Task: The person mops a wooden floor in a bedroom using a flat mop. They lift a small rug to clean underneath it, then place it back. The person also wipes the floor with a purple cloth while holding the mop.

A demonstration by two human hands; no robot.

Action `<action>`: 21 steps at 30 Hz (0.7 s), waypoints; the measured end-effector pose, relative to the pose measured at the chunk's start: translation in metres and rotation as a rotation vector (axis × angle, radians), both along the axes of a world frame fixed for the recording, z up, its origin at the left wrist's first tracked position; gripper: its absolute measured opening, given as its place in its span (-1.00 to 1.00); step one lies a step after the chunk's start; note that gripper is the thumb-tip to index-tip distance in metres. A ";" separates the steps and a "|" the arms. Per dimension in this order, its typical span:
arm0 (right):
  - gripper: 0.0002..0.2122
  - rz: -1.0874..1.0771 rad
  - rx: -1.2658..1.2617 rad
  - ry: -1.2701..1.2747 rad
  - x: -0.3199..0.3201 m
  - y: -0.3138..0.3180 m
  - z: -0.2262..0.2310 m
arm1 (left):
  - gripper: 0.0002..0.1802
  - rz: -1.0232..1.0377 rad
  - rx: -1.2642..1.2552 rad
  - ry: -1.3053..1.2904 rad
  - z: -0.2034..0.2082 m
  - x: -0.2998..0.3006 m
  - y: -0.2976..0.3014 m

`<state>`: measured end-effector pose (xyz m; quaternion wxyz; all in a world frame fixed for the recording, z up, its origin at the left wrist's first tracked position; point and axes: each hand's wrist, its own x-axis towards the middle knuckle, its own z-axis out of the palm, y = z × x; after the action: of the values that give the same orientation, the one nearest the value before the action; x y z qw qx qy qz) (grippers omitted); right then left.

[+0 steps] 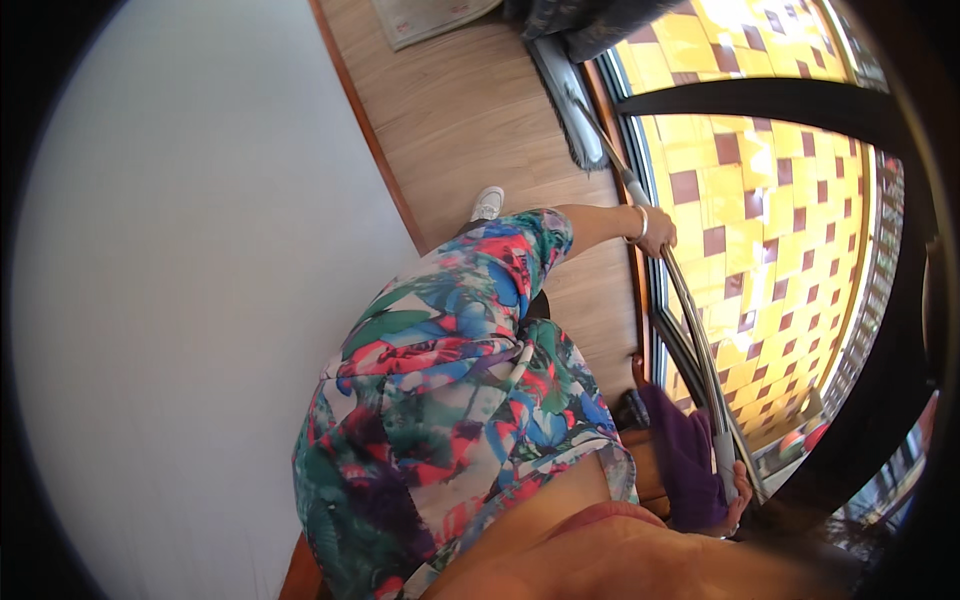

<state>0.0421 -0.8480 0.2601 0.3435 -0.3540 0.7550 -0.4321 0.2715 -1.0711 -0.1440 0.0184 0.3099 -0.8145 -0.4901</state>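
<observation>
A flat mop with a long metal pole [695, 325] runs along the right side, beside the window. My left hand [657, 232], a pale bracelet on its wrist, is closed round the pole partway along it. At the near end my right hand [740, 492] is closed on the grey grip [724, 462], its fingers partly in view. The grey fringed mop head [570, 105] lies flat on the floor at the far end, along the window's lower frame. A purple cloth [685, 455] hangs beside my right hand; what it belongs to I cannot tell.
A white wall or panel [190, 300] fills the left side. Wood-look floor [450, 120] runs between it and the window frame [640, 200]. At the top are a pale mat [430, 20] and dark curtain fabric [610, 25]. Yellow and brown tiles [760, 230] show through the glass.
</observation>
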 end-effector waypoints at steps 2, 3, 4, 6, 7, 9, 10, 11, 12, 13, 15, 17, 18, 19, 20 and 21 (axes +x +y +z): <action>-0.67 0.086 -0.023 0.070 0.032 -0.043 -0.029 | -0.85 0.124 -0.106 0.030 -0.037 0.045 -0.018; -0.68 0.127 -0.032 0.074 0.047 -0.062 -0.037 | -0.88 0.191 -0.129 0.071 -0.047 0.064 -0.021; -0.68 0.154 -0.110 0.050 0.059 -0.077 -0.037 | -0.90 0.254 -0.162 0.112 -0.049 0.076 -0.018; -0.71 0.294 -0.037 0.066 0.075 -0.104 -0.035 | -0.90 0.458 -0.205 0.041 -0.040 0.098 -0.004; -0.71 0.327 -0.020 0.068 0.078 -0.115 -0.031 | -0.89 0.546 -0.190 0.038 -0.031 0.105 0.008; -0.72 0.383 0.030 0.015 0.075 -0.134 -0.026 | -0.88 0.663 -0.164 0.065 -0.012 0.120 0.031; -0.72 0.407 0.064 -0.040 0.071 -0.142 -0.023 | -0.88 0.728 -0.165 0.023 -0.005 0.125 0.042; -0.73 0.431 0.099 -0.093 0.066 -0.148 -0.023 | -0.88 0.733 -0.145 0.061 0.000 0.129 0.051; -0.72 0.488 0.069 -0.073 0.061 -0.154 -0.022 | -0.88 0.738 -0.098 0.056 0.003 0.130 0.058; -0.71 0.538 0.034 -0.050 0.059 -0.157 -0.024 | -0.90 0.681 -0.079 -0.024 0.003 0.132 0.060; -0.69 0.636 -0.037 -0.002 0.061 -0.163 -0.027 | -0.91 0.488 0.062 -0.219 0.002 0.129 0.055; -0.68 0.754 -0.395 0.172 0.076 -0.168 -0.031 | -0.92 0.440 -0.060 -0.133 0.000 0.130 0.038; -0.68 0.798 -0.501 0.241 0.087 -0.170 -0.034 | -0.92 0.412 -0.117 -0.070 -0.001 0.134 0.028; -0.68 0.774 -0.479 0.208 0.099 -0.174 -0.037 | -0.90 0.400 -0.143 -0.138 0.000 0.140 0.017; -0.68 0.738 -0.384 0.156 0.112 -0.178 -0.039 | -0.89 0.392 -0.142 -0.168 -0.002 0.152 0.006; -0.68 0.755 -0.350 0.024 0.124 -0.185 -0.044 | -0.89 0.428 -0.144 -0.170 -0.003 0.165 -0.002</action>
<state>0.1661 -1.0327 0.2163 0.4037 -0.6639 0.4914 -0.3935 0.4364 -1.0733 -0.1472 0.0751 0.5136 -0.7617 -0.3878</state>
